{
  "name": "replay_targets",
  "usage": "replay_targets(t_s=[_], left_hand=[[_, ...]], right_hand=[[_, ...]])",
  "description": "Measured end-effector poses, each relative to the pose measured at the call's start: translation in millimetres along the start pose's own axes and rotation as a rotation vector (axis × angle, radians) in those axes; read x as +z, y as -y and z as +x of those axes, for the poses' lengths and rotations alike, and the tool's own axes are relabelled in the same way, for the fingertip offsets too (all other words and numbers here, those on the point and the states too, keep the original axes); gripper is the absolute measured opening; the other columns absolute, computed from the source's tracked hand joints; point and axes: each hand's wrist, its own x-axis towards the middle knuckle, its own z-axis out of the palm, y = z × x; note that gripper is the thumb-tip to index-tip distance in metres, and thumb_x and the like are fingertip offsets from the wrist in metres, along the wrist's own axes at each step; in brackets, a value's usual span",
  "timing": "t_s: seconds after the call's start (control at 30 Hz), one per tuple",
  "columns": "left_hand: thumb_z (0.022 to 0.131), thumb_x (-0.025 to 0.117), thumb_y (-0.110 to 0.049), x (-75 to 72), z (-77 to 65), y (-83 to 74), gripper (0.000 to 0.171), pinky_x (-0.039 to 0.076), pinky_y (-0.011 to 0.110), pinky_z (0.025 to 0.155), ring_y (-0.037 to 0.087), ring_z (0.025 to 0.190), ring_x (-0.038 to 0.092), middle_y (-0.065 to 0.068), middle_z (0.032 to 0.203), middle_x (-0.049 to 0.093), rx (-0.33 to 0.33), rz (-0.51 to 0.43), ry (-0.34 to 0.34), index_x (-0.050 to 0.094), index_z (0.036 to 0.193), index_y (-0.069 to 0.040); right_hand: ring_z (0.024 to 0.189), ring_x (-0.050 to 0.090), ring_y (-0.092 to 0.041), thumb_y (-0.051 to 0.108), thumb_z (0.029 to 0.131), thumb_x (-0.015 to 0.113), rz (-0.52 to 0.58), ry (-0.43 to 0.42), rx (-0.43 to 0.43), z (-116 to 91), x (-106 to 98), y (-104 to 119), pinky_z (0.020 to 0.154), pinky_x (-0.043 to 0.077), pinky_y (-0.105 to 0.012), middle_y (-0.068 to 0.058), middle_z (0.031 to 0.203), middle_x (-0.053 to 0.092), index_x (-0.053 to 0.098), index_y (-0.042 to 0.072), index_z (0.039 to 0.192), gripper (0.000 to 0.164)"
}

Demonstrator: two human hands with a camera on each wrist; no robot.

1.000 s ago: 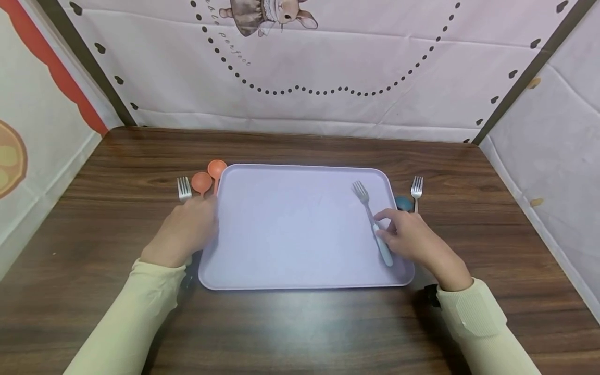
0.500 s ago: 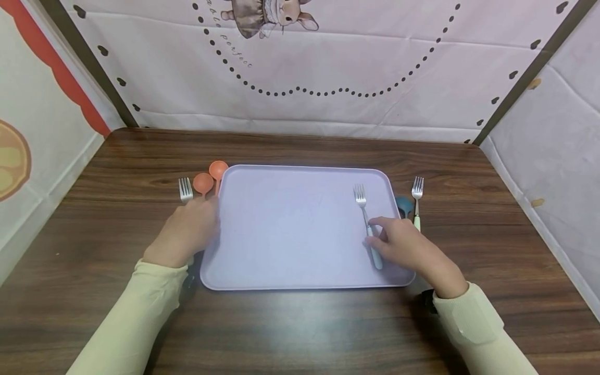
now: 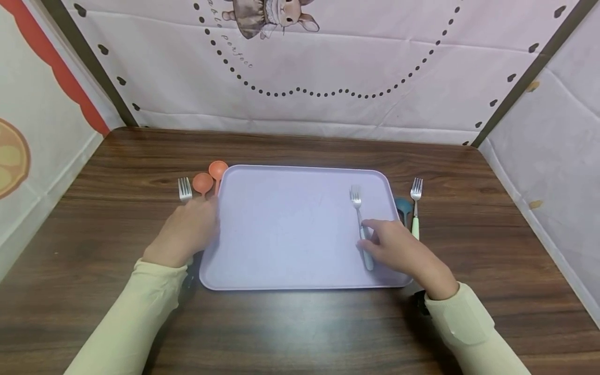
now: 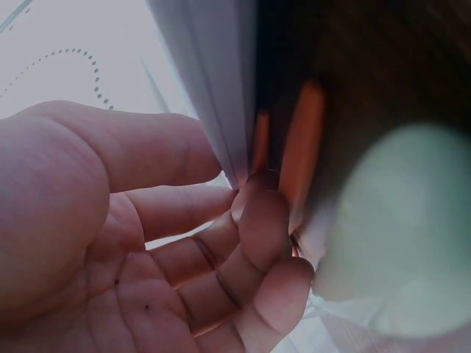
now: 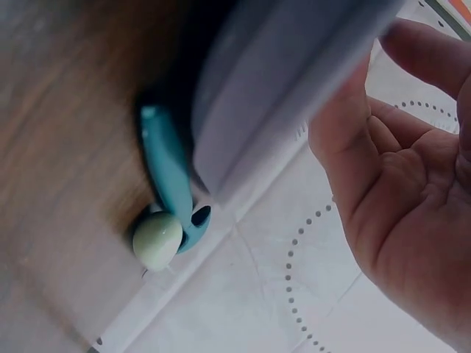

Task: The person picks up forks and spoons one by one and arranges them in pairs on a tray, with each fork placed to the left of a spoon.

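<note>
A pale lilac tray (image 3: pixel 286 229) lies on the table. My left hand (image 3: pixel 183 232) is at its left edge; in the left wrist view, thumb and fingertips pinch the rim. Just outside are two orange spoons (image 3: pixel 203 183), seen edge-on in the left wrist view, and a fork (image 3: pixel 185 189) whose handle my hand covers. On the tray's right side lies a fork with a pale blue handle (image 3: pixel 366 255). My right hand (image 3: pixel 398 247) pinches this handle between thumb and fingers. In the right wrist view the right hand (image 5: pixel 419 184) is above the tray, the fork hidden.
Right of the tray lie a teal spoon (image 3: pixel 403 205) and a fork with a light green handle (image 3: pixel 415 227). A large blurred pale green shape (image 4: pixel 412 235) fills the left wrist view's right side. Fabric walls (image 3: pixel 328 62) bound the wooden table (image 3: pixel 300 333).
My right hand has moved left over the tray, sliding the fork along and turning it more upright in the head view. The left hand has stayed at the tray's left edge.
</note>
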Motion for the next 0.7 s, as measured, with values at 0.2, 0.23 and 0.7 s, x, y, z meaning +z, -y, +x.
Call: replay_targets(t_s=[0.2, 0.23, 0.7], left_hand=[[0.088, 0.039, -0.003, 0.3, 0.5, 0.4, 0.012, 0.043, 0.049, 0.045, 0.032, 0.059, 0.049, 0.019, 0.073, 0.048, -0.017, -0.009, 0.014, 0.048, 0.088, 0.005], [0.088, 0.039, -0.003, 0.4, 0.6, 0.4, 0.012, 0.043, 0.047, 0.045, 0.031, 0.059, 0.049, 0.019, 0.073, 0.048, -0.018, -0.01, 0.019, 0.048, 0.088, 0.005], [0.088, 0.038, -0.002, 1.3, 1.2, 0.7, 0.014, 0.043, 0.048, 0.047, 0.032, 0.06, 0.048, 0.018, 0.073, 0.047, -0.008, -0.003, 0.01, 0.049, 0.085, 0.005]], right_hand=[[0.056, 0.051, -0.009, 0.02, 0.086, 0.065, -0.012, -0.009, -0.002, 1.0, 2.0, 1.8, 0.053, 0.048, -0.032, -0.002, 0.069, 0.062, 0.054, -0.005, 0.121, 0.045], [0.056, 0.051, -0.009, 0.02, 0.086, 0.065, -0.015, -0.01, -0.002, 1.1, 2.1, 2.0, 0.053, 0.048, -0.032, -0.002, 0.068, 0.062, 0.054, -0.005, 0.121, 0.045], [0.055, 0.052, -0.008, 0.022, 0.086, 0.064, -0.025, -0.033, -0.04, 4.2, 1.3, 0.3, 0.051, 0.048, -0.031, -0.002, 0.067, 0.063, 0.057, -0.002, 0.118, 0.04]])
